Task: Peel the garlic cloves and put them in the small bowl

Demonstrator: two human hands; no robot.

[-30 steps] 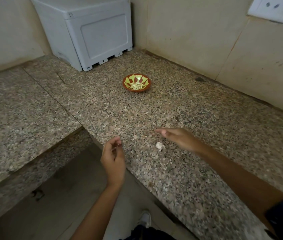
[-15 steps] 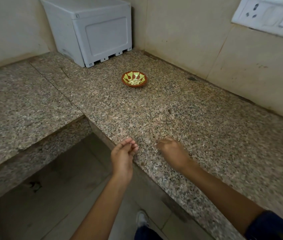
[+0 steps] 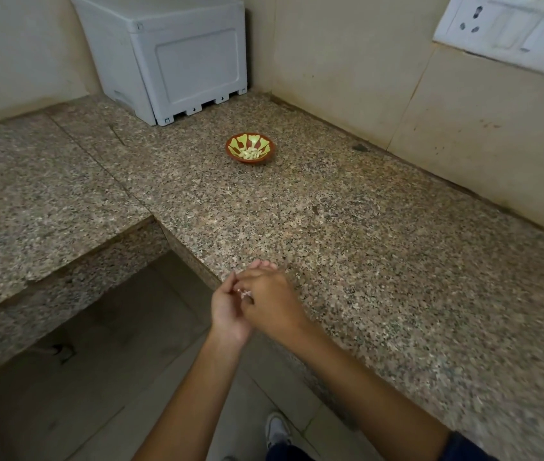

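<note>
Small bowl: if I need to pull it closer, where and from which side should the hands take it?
Pinch the near rim of the small bowl, coming from the front and above. It stands upright with an open, flared lip on the granite counter; peeled cloves sit low in the middle, so keep fingers at the lip.
</note>
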